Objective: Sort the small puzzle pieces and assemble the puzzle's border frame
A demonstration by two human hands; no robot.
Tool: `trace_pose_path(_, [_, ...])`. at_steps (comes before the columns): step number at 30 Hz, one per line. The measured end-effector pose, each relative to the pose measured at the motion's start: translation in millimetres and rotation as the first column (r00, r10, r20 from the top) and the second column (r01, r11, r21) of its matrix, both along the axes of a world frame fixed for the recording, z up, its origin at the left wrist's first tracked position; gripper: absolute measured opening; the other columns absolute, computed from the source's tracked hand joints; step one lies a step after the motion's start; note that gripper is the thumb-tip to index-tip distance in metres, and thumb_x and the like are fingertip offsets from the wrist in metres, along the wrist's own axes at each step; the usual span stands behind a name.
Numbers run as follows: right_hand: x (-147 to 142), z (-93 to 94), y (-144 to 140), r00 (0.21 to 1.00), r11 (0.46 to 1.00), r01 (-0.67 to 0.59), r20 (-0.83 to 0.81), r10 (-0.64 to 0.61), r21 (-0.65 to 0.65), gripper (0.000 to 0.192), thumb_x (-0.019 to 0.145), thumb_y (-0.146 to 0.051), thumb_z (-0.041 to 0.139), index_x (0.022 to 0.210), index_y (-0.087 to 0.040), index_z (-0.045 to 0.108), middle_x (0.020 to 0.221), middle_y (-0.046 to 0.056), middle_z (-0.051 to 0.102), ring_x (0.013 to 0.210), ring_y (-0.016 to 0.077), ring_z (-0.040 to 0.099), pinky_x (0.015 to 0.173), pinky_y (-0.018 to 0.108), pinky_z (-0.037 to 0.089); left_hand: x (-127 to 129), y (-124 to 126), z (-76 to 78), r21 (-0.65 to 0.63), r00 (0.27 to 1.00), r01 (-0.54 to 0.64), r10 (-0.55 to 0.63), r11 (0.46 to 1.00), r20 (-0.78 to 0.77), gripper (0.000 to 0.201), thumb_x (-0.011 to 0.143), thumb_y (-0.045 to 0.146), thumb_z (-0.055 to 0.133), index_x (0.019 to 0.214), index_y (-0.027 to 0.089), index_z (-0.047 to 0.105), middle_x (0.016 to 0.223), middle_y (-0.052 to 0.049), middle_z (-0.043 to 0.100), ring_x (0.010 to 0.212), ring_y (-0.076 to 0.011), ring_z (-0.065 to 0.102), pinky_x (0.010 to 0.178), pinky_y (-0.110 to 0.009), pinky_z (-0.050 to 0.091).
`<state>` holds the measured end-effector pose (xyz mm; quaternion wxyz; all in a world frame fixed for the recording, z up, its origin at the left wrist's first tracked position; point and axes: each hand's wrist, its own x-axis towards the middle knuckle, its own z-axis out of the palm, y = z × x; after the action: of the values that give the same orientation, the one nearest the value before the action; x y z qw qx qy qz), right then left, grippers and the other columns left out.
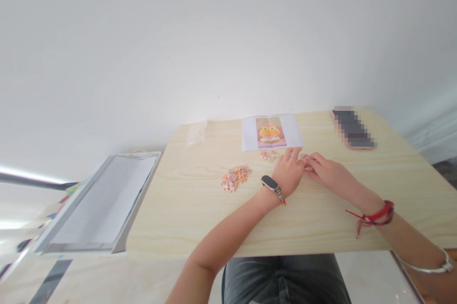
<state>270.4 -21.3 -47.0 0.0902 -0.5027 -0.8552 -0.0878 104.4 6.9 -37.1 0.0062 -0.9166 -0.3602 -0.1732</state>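
Note:
Jigsaw pieces lie in an orange and pink pile point(235, 178) left of my hands, and a smaller cluster of pink and yellow pieces point(267, 155) sits just below the printed picture sheet point(294, 132). My left hand point(290, 171), with a ring and a dark-faced wristband, rests on the table with its fingers stretched forward beside that cluster. Close against it, my right hand point(326, 175) has its fingers pinched together at a few small jigsaw pieces point(305, 162). The fingers partly hide these pieces, so their exact number cannot be made out.
A phone point(353, 128) with a blurred screen lies at the back right of the wooden table point(185, 218). At the back left is a clear plastic bag point(196, 132). White wall rises behind. Left of the table stands a grey tray point(117, 242) holding paper sheets point(103, 199).

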Motion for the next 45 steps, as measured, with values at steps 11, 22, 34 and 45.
trace_pose_path(11, [1,4.2,-14,0.991,0.996,0.085,-0.100,-0.084,0.008,0.029,0.091,-0.027,0.035,0.108,-0.016,0.056,0.097,0.008,0.058,0.079,0.0177,0.060,0.059,0.027,0.046,2,0,-4.2,-0.094,1.000,-0.031,0.031,0.995,0.003,0.018,0.080,0.025,0.060,0.093,0.013,0.058,0.125,-0.013,0.044,0.115,-0.0281,0.042,0.087,-0.037,0.047])
trace_pose_path(22, [-67,18.4,22,0.978,0.949,0.200,-0.015,-0.210,-0.245,0.020,0.083,-0.028,0.046,0.089,-0.015,0.061,0.097,0.009,0.055,0.069,0.0170,0.056,0.058,0.029,0.038,-90,-16,14.5,-0.065,0.945,-0.318,0.322,0.946,0.053,0.014,0.076,0.016,0.062,0.087,0.016,0.055,0.125,-0.012,0.040,0.116,-0.0274,0.039,0.090,-0.045,0.045])
trace_pose_path(34, [-64,3.5,23,0.951,0.943,0.004,-0.290,-0.107,-0.333,0.019,0.085,-0.029,0.046,0.082,-0.017,0.060,0.087,0.006,0.057,0.074,0.0161,0.056,0.067,0.029,0.041,-86,-20,2.8,-0.081,0.950,-0.298,0.304,0.951,0.072,0.016,0.076,0.017,0.062,0.090,0.018,0.056,0.125,-0.010,0.040,0.114,-0.0256,0.040,0.089,-0.043,0.046])
trace_pose_path(45, [-52,4.2,19,0.945,0.941,0.017,-0.302,-0.126,-0.338,0.028,0.087,-0.023,0.039,0.073,-0.017,0.063,0.077,0.005,0.058,0.072,0.0154,0.055,0.067,0.029,0.040,-68,-11,-1.8,-0.111,0.973,-0.229,0.231,0.967,0.005,0.018,0.080,0.015,0.056,0.097,0.018,0.058,0.125,-0.010,0.040,0.114,-0.0260,0.038,0.089,-0.043,0.045])
